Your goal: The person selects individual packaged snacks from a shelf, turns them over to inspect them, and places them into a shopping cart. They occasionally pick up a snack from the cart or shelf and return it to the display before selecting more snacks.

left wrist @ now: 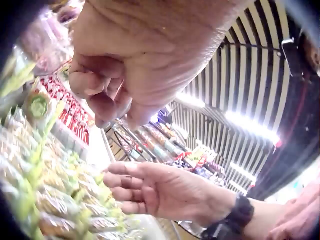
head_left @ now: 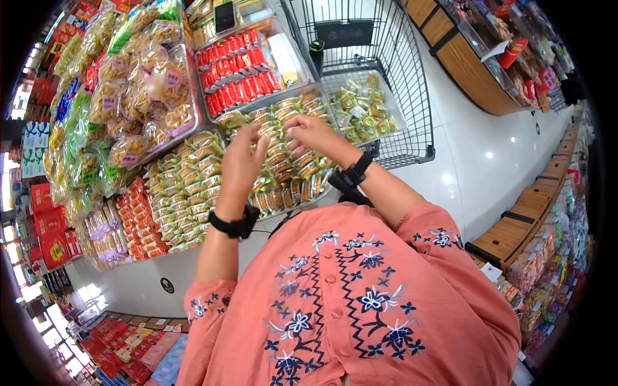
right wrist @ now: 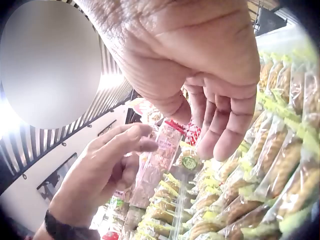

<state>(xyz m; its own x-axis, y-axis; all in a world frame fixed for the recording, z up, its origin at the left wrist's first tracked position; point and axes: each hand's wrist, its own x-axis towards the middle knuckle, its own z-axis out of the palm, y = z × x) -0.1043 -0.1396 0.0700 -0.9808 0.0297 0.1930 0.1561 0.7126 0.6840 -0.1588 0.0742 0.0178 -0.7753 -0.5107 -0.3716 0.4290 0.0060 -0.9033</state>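
Observation:
Both hands hover over a bin of clear-wrapped round biscuits (head_left: 278,157) with green-edged packaging, stacked in rows. My left hand (head_left: 239,166) is above the bin's left side, its fingers loosely bent and nothing visible in them. Opposite it, my right hand (head_left: 315,137) reaches in from the right, fingers curved downward. In the right wrist view this right hand (right wrist: 200,70) has an empty palm, close over the wrapped biscuits (right wrist: 280,170). A gap separates the two hands.
Beyond the bin are red packets (head_left: 235,67) in a clear container and a dark phone (head_left: 224,17). Bagged snacks (head_left: 129,96) pile up at left. A shopping cart (head_left: 421,96) at right carries a tray of small green-wrapped packets (head_left: 367,109). Wooden shelving (head_left: 473,64) stands farther right.

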